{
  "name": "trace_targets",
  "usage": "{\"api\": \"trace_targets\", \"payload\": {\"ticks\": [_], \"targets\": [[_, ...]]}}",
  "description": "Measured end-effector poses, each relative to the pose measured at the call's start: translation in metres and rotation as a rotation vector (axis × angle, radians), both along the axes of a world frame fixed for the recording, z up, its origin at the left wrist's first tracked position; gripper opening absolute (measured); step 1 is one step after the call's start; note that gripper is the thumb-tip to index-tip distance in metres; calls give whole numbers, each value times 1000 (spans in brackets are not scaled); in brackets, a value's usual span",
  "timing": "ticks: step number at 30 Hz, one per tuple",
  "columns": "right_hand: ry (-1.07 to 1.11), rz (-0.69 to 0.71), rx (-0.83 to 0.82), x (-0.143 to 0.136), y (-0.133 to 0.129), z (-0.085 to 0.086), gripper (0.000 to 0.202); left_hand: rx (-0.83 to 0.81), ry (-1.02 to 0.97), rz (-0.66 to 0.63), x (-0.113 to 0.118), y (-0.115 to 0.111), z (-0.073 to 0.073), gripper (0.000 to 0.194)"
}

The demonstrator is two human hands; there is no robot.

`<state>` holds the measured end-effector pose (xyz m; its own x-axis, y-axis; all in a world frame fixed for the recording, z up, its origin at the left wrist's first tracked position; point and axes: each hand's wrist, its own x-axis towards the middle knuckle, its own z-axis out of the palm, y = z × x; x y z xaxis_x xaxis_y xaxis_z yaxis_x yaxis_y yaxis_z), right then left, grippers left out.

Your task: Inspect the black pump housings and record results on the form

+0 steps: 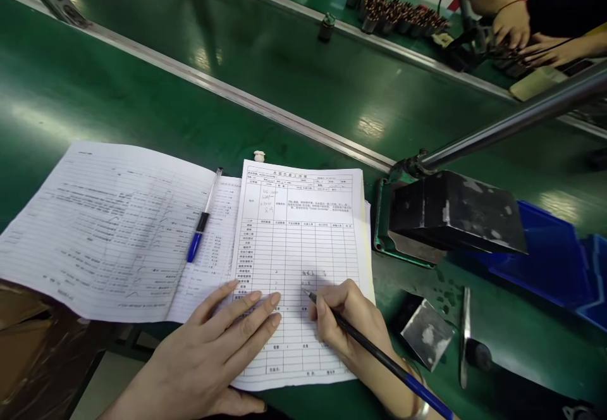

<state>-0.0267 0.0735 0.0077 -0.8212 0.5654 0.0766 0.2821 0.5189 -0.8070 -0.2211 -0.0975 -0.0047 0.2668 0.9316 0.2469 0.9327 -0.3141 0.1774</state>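
My right hand grips a dark pen with a blue end, its tip touching a row in the lower half of a printed form sheet. My left hand lies flat on the lower left part of that sheet, fingers spread, pressing it down. The sheet rests on the green work surface, partly over an open lined logbook. A second pen, blue and white, lies across the logbook's centre fold.
A black metal block on a green clamp base with a long steel rod stands right of the form. Blue bins sit at far right. Across the conveyor, another person's hands work near copper-wound parts.
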Motion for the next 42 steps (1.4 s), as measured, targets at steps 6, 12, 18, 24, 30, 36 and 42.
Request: {"api": "trace_targets", "payload": {"ticks": [6,12,18,24,30,36,42], "targets": [[24,-25,-35,1,-2,-1,14,-5,-24,7,1,0,0,72],[-27,0,-13,2,-3,-3,15,2,-59,4,2,-2,-2,71],[-13,16,11,1,-2,-4,15,13,-70,3,1,1,-2,74],[-9,21,12,-1,-2,-2,16,18,-48,0,1,0,-1,73],[-38,25,-33,1,-2,-4,16,22,-60,6,2,0,-2,71],[-69,11,-82,1,-2,-4,16,23,-79,10,2,0,-3,74],[-66,19,-59,-1,0,-1,16,16,-79,12,2,-1,-2,74]]}}
